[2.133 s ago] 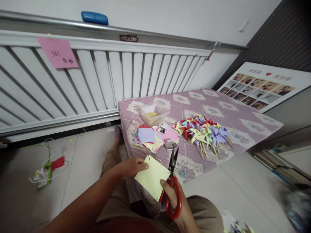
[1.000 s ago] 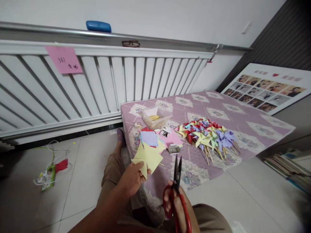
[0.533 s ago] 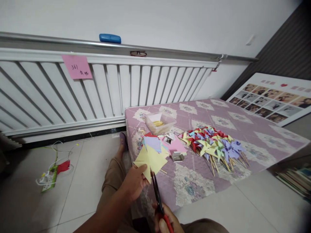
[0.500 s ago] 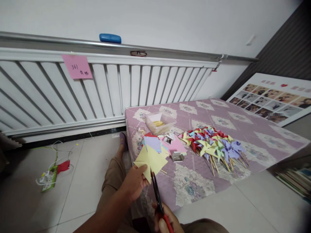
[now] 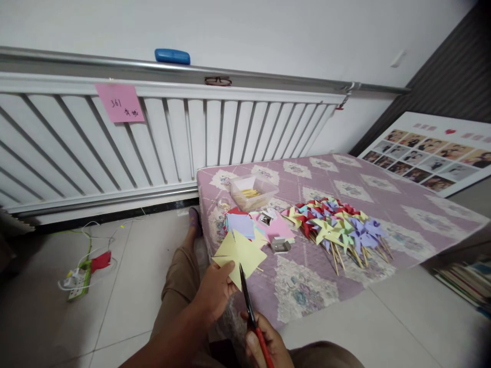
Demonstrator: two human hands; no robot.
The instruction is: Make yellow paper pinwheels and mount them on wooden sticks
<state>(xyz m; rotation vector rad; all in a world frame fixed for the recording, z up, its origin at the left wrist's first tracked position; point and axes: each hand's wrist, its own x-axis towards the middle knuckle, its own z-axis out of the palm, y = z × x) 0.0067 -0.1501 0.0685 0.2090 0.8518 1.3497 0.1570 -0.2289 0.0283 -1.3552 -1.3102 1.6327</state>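
Between the thumb and fingers of my left hand (image 5: 218, 287) is a yellow paper square (image 5: 247, 250), with cuts running in from its edges toward the middle. My right hand (image 5: 266, 340) grips red-handled scissors (image 5: 248, 301), whose dark blades look closed together at the paper's near corner. Just beyond the paper lie stacked coloured sheets (image 5: 241, 225), lilac on top. A small open grey box (image 5: 281, 245) and a pink sheet (image 5: 280, 230) rest to their right. Farther right is a pile of finished paper pinwheels (image 5: 333, 225) on sticks.
A clear plastic box (image 5: 255, 191) of thin sticks stands on the floral bedspread (image 5: 307, 286). Behind runs a white radiator (image 5: 230, 128) with a pink note (image 5: 120, 103). A power strip (image 5: 79, 283) with cables is on the floor at left. A photo board (image 5: 429, 153) leans at right.
The scissor blades have come together and sit a little farther up into the yellow paper. My left hand keeps its hold, and the view has shifted slightly.
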